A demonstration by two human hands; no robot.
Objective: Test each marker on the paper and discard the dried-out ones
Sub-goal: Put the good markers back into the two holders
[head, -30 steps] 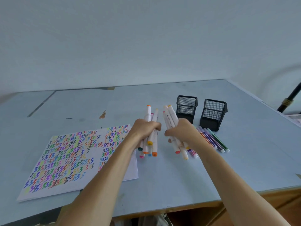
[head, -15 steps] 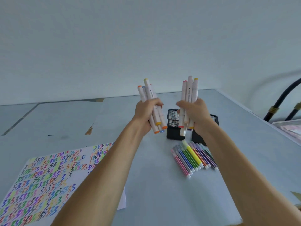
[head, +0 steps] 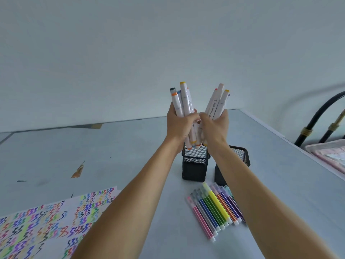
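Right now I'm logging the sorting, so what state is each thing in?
Left hand: grips a marker bundle, upright.
Right hand: grips a second bundle, upright.
Left cup: upright, under the hands.
Right cup: upright, contents hidden.
Thin pens: capped, lying in a row.
Paper: flat, covered in squiggles.

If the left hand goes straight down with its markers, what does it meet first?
Probably the near mesh cup: the lower tips of the markers in the left hand hang just above its open rim, though depth is uncertain.
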